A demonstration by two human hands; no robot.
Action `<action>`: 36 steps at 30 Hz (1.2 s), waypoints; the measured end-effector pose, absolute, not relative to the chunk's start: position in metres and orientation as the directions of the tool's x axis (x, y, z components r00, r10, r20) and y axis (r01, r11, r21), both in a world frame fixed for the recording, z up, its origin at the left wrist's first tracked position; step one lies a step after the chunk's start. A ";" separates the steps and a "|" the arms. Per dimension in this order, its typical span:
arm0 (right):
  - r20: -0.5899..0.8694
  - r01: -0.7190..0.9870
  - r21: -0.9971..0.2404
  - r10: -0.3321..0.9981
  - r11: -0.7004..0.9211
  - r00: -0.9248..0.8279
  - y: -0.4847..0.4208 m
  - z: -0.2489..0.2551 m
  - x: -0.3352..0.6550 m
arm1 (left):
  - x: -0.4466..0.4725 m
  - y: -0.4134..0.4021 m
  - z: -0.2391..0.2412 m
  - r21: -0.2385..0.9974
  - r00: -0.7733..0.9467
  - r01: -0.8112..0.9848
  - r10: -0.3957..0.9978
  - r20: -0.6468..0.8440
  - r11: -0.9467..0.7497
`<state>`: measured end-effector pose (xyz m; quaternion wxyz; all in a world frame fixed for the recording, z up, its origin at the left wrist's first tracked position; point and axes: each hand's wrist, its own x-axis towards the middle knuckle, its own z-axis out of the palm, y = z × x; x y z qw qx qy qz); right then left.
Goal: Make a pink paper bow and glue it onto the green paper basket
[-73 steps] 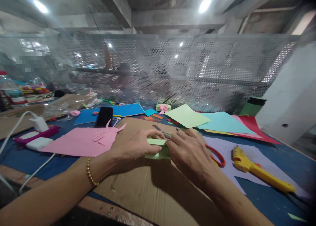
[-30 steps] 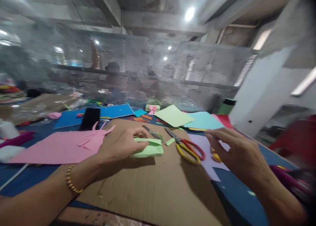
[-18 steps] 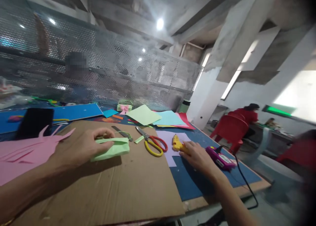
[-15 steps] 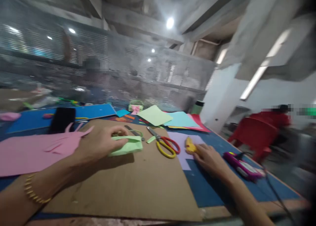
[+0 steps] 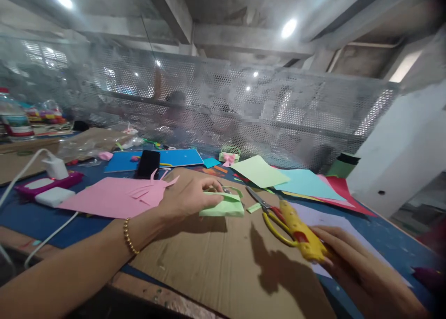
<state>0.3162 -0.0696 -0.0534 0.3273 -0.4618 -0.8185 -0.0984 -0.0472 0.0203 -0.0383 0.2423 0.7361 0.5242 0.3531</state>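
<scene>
My left hand [image 5: 188,196] is closed on a folded light green paper piece [image 5: 223,206], pressing it onto the brown cardboard sheet [image 5: 223,268]. A gold bead bracelet sits on that wrist. My right hand [image 5: 351,261] grips a yellow glue gun [image 5: 300,231], lifted above the cardboard with its nozzle pointing toward the green paper. Red and yellow scissors [image 5: 270,212] lie just behind the glue gun, partly hidden by it.
A pink sheet with cut strips [image 5: 114,196] lies left, a black phone [image 5: 147,163] and blue board [image 5: 174,157] behind it. Green, cyan and red sheets [image 5: 299,179] lie at the back right. A white charger and cable [image 5: 52,170] sit far left. A perforated metal screen [image 5: 244,105] closes the back.
My right hand left the green paper, reached to the right, took the yellow glue gun off the table and brought it back over the cardboard. My left hand kept holding the paper.
</scene>
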 end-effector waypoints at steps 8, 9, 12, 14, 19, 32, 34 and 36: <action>0.482 0.673 -0.257 0.696 0.694 -0.533 -0.084 -0.045 0.253 | -0.044 0.017 -0.032 0.724 0.237 0.582 0.929 0.283 -0.369; 0.466 0.663 -0.236 0.682 0.710 -0.564 -0.082 -0.043 0.249 | -0.043 0.016 -0.032 0.728 0.239 0.576 0.928 0.285 -0.372; 0.442 0.639 -0.149 0.629 0.755 -0.640 -0.075 -0.035 0.242 | -0.042 0.012 -0.028 0.738 0.257 0.552 0.921 0.292 -0.388; 0.462 0.626 -0.128 0.605 0.769 -0.649 -0.072 -0.031 0.237 | -0.040 0.010 -0.026 0.743 0.273 0.536 0.915 0.296 -0.400; 0.481 0.616 -0.139 0.597 0.775 -0.642 -0.069 -0.029 0.233 | -0.036 0.003 -0.017 0.739 0.281 0.538 0.913 0.294 -0.404; 0.440 0.625 -0.126 0.608 0.771 -0.661 -0.062 -0.031 0.232 | -0.037 -0.004 -0.010 0.703 0.310 0.583 0.912 0.271 -0.407; 0.448 0.619 -0.128 0.602 0.775 -0.661 -0.062 -0.030 0.231 | -0.037 -0.005 -0.009 0.702 0.312 0.587 0.913 0.263 -0.403; 0.456 0.619 -0.127 0.600 0.775 -0.657 -0.062 -0.030 0.230 | -0.037 -0.006 -0.008 0.703 0.308 0.591 0.916 0.256 -0.395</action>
